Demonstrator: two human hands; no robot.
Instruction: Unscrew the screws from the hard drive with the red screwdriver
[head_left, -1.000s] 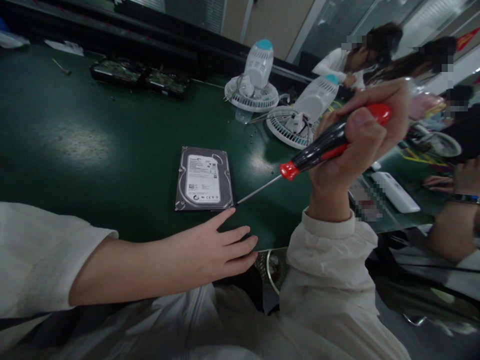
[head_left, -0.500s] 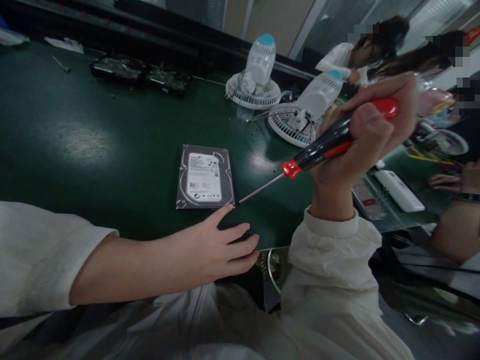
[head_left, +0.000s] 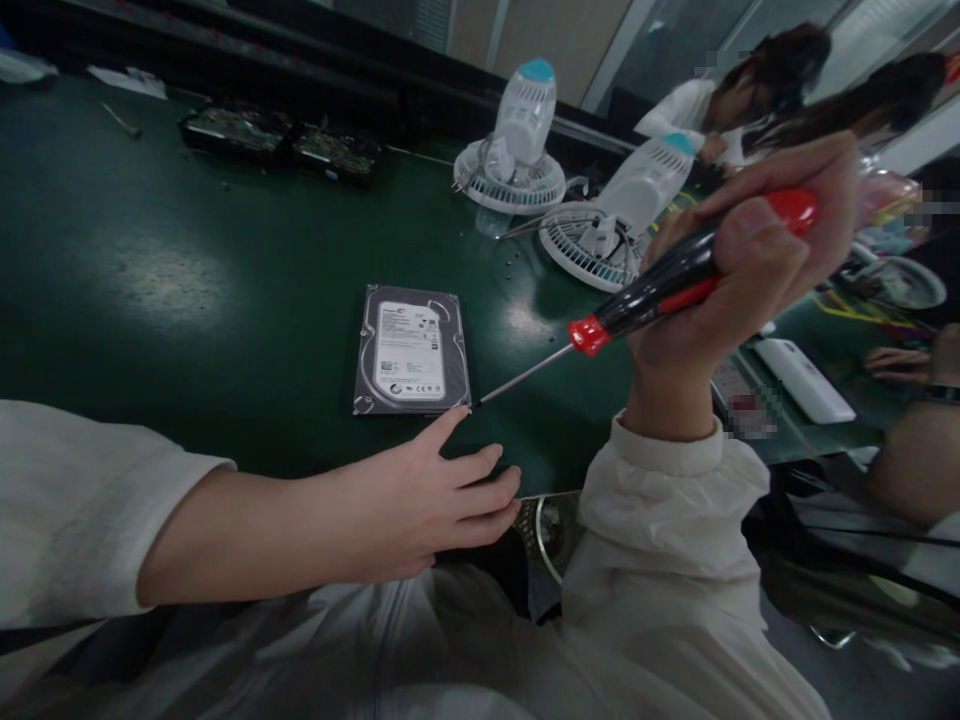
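A hard drive [head_left: 409,350] with a white label lies flat on the green table. My right hand [head_left: 757,240] is wrapped round the red-and-black handle of a screwdriver [head_left: 652,285]. Its thin metal shaft slants down to the left, and the tip is at the drive's near right corner. At that same corner, the index finger of my left hand [head_left: 450,500] reaches the drive's edge beside the tip. The other left fingers are stretched out and apart. Whether the tip sits in a screw is too small to tell.
Two white fans [head_left: 525,125] with blue tops stand at the back, several tiny screws [head_left: 512,265] near them. Two drives with exposed circuit boards [head_left: 236,132] lie back left. At right are a white oblong case [head_left: 804,380], a co-worker's arm [head_left: 915,455] and other people.
My right hand and the screwdriver handle have shifted slightly to the right and up in view. The tip stays at the drive's corner, and my left hand is nearly unmoved.
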